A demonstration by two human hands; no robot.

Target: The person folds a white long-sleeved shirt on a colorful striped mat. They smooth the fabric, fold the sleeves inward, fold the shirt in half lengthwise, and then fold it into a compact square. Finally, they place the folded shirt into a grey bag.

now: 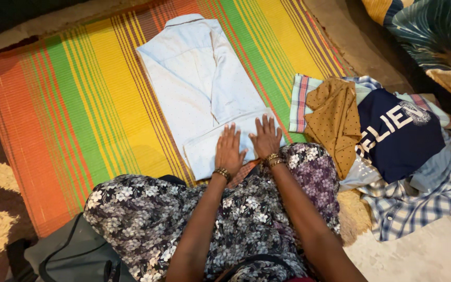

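Both hands lie flat, fingers spread, gripping nothing: left hand (229,149) and right hand (265,137) press side by side on the near end of a pale blue shirt (199,83). It lies partly folded, collar far, mid-mat on a striped mat (79,104). Past the mat's right edge lies a pile of clothes (387,151).

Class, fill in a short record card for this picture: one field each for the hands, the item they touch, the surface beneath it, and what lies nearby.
left hand: flat, palm down, on the shirt's lower edge
right hand: flat beside it, same edge
item: pale blue shirt, partly folded, collar away from the person
surface: striped mat
nearby: pile of clothes right of the shirt; grey bag lower left
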